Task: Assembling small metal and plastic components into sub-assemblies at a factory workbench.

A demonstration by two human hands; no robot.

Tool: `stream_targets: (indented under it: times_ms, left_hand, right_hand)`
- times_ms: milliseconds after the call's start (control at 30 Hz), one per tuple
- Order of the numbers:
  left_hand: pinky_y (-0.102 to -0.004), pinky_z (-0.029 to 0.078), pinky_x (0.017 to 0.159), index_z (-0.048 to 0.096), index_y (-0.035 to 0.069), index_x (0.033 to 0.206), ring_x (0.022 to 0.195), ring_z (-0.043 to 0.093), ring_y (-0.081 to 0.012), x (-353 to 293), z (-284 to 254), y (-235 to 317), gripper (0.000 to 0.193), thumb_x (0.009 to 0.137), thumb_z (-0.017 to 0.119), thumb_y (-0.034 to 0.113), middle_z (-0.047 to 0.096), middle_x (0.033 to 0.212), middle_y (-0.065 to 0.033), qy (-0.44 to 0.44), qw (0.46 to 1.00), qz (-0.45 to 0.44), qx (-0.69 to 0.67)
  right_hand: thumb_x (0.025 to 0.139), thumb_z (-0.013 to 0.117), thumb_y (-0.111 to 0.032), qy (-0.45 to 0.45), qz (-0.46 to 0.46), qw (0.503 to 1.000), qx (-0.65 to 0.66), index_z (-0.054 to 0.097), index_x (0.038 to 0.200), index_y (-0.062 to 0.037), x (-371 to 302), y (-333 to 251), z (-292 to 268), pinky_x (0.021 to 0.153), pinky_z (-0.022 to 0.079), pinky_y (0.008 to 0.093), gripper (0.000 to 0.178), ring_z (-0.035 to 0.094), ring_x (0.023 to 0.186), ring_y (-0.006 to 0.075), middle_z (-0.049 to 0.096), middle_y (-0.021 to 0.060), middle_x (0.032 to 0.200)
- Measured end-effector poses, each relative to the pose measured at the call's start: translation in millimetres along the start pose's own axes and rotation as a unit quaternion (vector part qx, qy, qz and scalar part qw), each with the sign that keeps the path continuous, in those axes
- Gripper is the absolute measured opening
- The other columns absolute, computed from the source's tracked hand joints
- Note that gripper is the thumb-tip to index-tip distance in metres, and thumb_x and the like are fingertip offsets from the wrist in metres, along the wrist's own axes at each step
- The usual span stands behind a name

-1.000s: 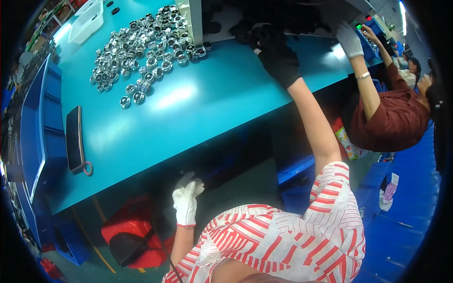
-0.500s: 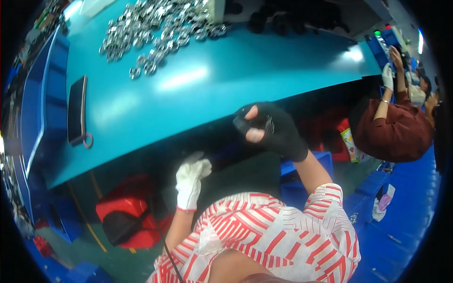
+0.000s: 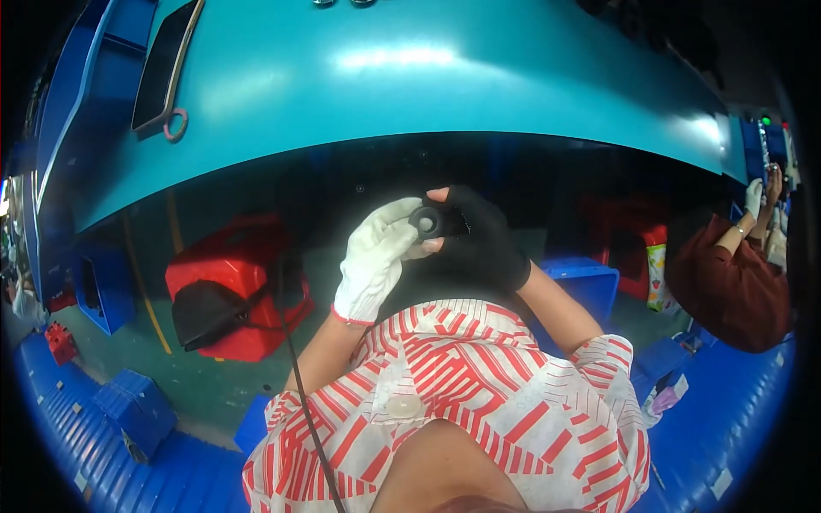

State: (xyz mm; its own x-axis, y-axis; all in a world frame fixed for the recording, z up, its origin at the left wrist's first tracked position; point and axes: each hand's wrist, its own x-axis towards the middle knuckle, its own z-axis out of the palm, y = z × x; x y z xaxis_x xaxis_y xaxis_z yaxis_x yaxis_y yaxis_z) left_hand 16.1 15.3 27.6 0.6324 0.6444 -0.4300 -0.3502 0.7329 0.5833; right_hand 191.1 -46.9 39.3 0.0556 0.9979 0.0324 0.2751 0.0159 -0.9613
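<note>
In the head view, my white-gloved left hand (image 3: 376, 255) has a black ring (image 3: 435, 221) in its grip, between my body and the teal tabletop (image 3: 410, 94). My black-gloved right hand (image 3: 483, 239) brackets the ring; whether that grip presses it, I cannot tell.

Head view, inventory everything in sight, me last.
black ring: one, black, between both hands
workbench: one, teal, across the top
phone-shaped slab: one, black, bench's left
loop: one, pinkish, at the slab
shiny parts: at least two, silver, top edge
blue crates: several, blue, both sides
red seats: two, red, below bench
soft item: one, black, left seat
co-worker: one, dark red top, far right
striped shirt: one, red-white, lower centre
left hand: one, white glove, centre
right hand: one, black glove, centre
</note>
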Motion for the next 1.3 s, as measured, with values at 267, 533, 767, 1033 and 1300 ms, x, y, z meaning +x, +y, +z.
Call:
stream_targets:
  times_ms: [267,533,767,1033,1300]
  left_hand:
    - [-0.0337,0.059,0.074,0.051,-0.004,0.117,0.086,0.066,-0.0221,-1,0,2,0.035,0.087,0.062,0.01,0.063,0.101,-0.0132,-0.004,1.0,-0.008,-0.006]
    - [-0.0272,0.047,0.089,0.045,-0.009,0.124,0.102,0.06,-0.0199,-4,-7,-1,0.044,0.083,0.061,-0.003,0.061,0.109,-0.0178,0.094,0.979,0.075,0.164]
    - [-0.029,0.048,0.09,0.046,-0.008,0.123,0.102,0.06,-0.0207,-4,-4,5,0.047,0.08,0.063,-0.005,0.061,0.109,-0.0185,0.05,0.98,0.034,0.191]
    - [-0.0281,0.053,0.082,0.045,-0.009,0.123,0.098,0.062,-0.0202,-3,-7,3,0.046,0.081,0.062,0.0,0.061,0.108,-0.0185,0.044,0.988,0.033,0.143]
    - [-0.0277,0.056,0.074,0.048,-0.007,0.123,0.093,0.062,-0.0173,-1,-11,-1,0.041,0.086,0.06,0.006,0.061,0.107,-0.0135,0.035,0.989,-0.02,0.139]
  right_hand:
    - [0.072,0.076,-0.013,0.008,0.048,0.999,0.022,0.055,0.119,-0.003,-2,4,4,0.08,0.05,0.0305,0.053,0.062,0.095,0.0217,0.059,0.0133,0.11]
    - [0.08,0.071,-0.022,-0.009,0.138,0.986,0.088,0.057,0.116,-0.0022,0,11,5,0.075,0.05,0.0282,0.043,0.063,0.089,0.0187,0.063,0.0112,0.102]
    - [0.096,0.049,-0.039,-0.055,0.345,0.865,0.36,0.062,0.1,-0.0052,0,23,10,0.06,0.045,0.019,0.037,0.06,0.07,0.0073,0.064,0.0031,0.083]
    - [0.097,0.047,-0.04,-0.027,0.342,0.873,0.346,0.063,0.092,-0.0047,5,19,15,0.06,0.043,0.0201,0.039,0.056,0.069,0.0048,0.063,0.0011,0.08]
    - [0.094,0.051,-0.037,-0.046,0.191,0.978,0.072,0.067,0.089,-0.0065,8,7,7,0.064,0.048,0.0304,0.035,0.064,0.071,0.0184,0.066,0.0101,0.077]
